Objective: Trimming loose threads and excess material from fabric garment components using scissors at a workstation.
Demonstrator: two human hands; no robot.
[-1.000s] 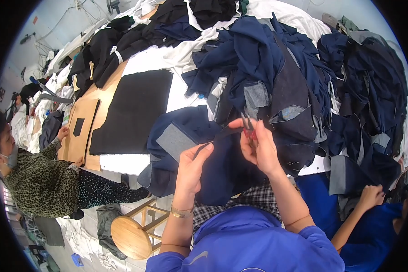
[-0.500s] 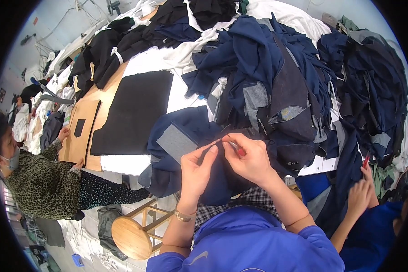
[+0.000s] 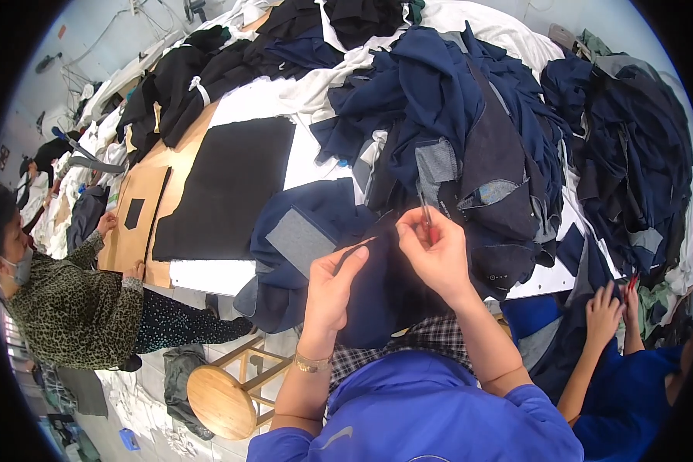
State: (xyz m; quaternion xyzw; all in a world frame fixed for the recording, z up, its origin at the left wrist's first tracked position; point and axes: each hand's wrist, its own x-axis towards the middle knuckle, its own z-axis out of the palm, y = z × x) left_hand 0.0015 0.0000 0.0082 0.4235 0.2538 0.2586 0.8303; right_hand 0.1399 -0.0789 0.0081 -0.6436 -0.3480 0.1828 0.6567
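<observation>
My left hand (image 3: 333, 283) pinches the edge of a navy garment piece (image 3: 304, 199) between thumb and fingers. That cloth spreads over the table edge toward my lap, and a grey rectangular patch (image 3: 300, 240) lies on it. In my right hand (image 3: 441, 260) is a pair of small scissors (image 3: 432, 233) with red handles, its thin blades pointing away from me. A gap separates the two hands. Just beyond them rises a large heap of navy and dark garments (image 3: 431, 85), with a grey pocket-like piece (image 3: 437, 159) on its near side.
A black cloth panel (image 3: 227, 189) lies flat on the table, left of the heap. At far left a masked person (image 3: 61, 300) holds a brown board (image 3: 140, 212). To the right, a co-worker's hands (image 3: 608, 312) handle navy cloth. A wooden stool (image 3: 222, 400) stands below left.
My right hand has moved right, apart from my left, and the scissors now point away from me. My left hand keeps its hold. The right co-worker's hands have shifted onto the cloth.
</observation>
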